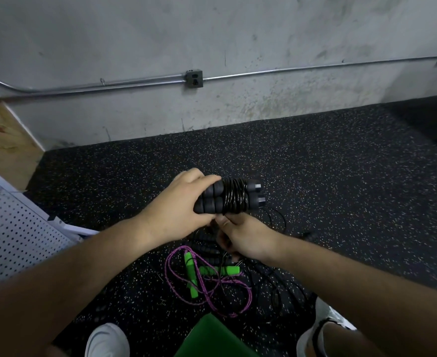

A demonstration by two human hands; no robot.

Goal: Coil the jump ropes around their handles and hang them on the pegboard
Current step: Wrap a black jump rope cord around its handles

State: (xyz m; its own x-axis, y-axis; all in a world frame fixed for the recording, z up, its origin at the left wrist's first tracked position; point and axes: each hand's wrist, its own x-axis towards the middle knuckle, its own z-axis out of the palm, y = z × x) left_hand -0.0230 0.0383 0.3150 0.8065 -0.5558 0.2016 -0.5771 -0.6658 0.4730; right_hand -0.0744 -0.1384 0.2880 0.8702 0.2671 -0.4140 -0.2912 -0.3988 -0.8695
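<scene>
A black jump rope is held in mid-air over the floor, its two foam handles side by side with black cord coiled round their middle. My left hand grips the near ends of both handles. Just below the coil, my right hand pinches the loose black cord. Under my hands on the floor lies a purple rope with green handles, loose and tangled. More black ropes lie mixed up beside it. The white pegboard leans at the left edge.
The floor is black speckled rubber, ending at a grey concrete wall with a metal conduit and an outlet box. My white shoes stand at the bottom, with a green object between them. A wooden panel rises at far left.
</scene>
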